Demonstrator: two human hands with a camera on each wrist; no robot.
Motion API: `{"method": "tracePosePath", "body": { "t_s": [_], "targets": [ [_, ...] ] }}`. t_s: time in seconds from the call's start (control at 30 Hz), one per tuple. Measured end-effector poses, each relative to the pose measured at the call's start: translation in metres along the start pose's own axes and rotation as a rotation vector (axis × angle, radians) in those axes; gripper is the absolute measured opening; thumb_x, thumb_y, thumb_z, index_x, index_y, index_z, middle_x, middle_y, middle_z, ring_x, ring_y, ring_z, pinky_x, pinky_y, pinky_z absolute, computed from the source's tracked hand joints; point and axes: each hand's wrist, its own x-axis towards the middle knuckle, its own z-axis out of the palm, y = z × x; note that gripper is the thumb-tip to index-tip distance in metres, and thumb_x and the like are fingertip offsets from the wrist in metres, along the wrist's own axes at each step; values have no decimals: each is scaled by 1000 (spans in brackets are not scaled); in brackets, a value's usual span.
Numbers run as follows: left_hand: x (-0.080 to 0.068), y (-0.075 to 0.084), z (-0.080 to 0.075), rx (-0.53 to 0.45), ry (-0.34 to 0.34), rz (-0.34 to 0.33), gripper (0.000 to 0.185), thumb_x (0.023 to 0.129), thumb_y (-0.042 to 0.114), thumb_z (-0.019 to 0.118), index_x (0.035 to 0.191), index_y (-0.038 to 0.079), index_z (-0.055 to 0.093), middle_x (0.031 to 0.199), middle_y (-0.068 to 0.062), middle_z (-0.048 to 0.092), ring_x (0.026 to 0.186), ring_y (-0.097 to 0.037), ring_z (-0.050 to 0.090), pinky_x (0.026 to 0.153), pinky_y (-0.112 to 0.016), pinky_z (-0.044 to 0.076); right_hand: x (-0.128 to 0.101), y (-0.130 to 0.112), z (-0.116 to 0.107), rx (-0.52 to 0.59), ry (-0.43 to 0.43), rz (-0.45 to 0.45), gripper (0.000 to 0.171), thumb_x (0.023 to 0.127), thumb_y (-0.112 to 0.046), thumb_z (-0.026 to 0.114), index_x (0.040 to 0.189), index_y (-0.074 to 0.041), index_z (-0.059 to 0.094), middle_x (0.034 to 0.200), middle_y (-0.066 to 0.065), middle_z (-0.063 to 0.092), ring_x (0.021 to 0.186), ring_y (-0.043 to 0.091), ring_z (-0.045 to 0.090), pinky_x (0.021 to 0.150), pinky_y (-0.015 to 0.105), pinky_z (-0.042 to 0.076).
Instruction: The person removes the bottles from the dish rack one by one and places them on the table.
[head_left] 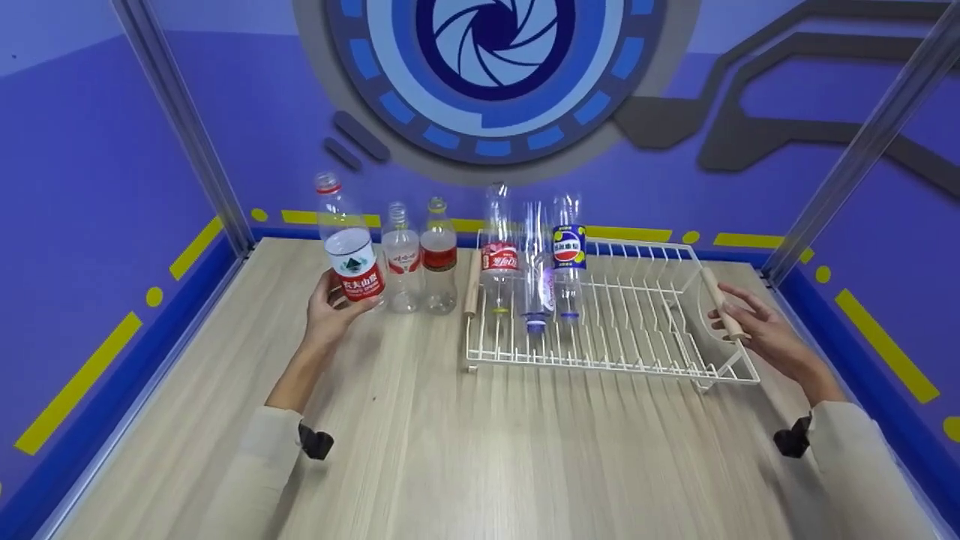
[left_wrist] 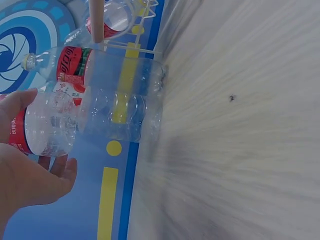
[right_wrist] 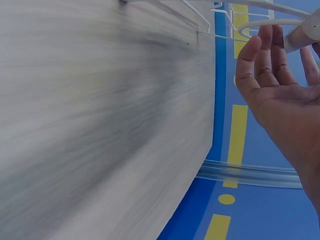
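My left hand (head_left: 337,300) grips the lower part of a clear plastic bottle (head_left: 350,251) with a red and white label, tilted slightly and held just left of two upright bottles (head_left: 420,259). In the left wrist view my left hand's thumb (left_wrist: 20,100) lies over the held bottle (left_wrist: 45,130). A white wire dish rack (head_left: 645,330) holds three bottles (head_left: 536,262) neck down at its left end. My right hand (head_left: 742,315) is beside the rack's right wooden handle (head_left: 721,304), its straight fingers (right_wrist: 260,60) against that handle (right_wrist: 305,32).
The rack and bottles sit on a light wooden tabletop (head_left: 450,435) bordered by blue walls with yellow marks. Metal posts (head_left: 187,127) stand at the back corners. The rack's left wooden handle (head_left: 472,285) is next to the upright bottles.
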Motion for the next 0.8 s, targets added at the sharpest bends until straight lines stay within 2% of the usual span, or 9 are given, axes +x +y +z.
{"method": "tracePosePath", "body": {
  "t_s": [0.2,0.4,0.53,0.8],
  "targets": [
    [9,-7,3,58,32,-1,86,86,5,80,157,7,31,157,-17,41,142,-33,42,118,-47,39,0,-2,-1,18,-7,1,45,112,-13,35,157,-19,33,113,-1,73,101,13,71,85,26,60],
    [22,-15,5,112,69,0,84,84,-1,80,155,5,35,155,-20,43,142,-35,43,118,-48,39,0,-1,-1,-23,15,16,46,113,-16,35,159,-20,30,113,-2,74,101,11,72,83,24,59],
    [28,-23,5,160,82,-39,85,85,-1,79,156,6,34,157,-20,42,144,-36,42,119,-49,38,-1,2,1,-26,17,26,47,113,-17,35,159,-22,30,112,-1,74,100,9,72,81,23,60],
    [36,-39,2,271,44,-144,86,88,-1,76,159,6,28,161,-21,37,151,-38,35,124,-50,32,0,2,2,-12,14,20,48,113,-18,35,160,-22,29,111,2,74,98,11,72,79,24,60]
  ]
}}
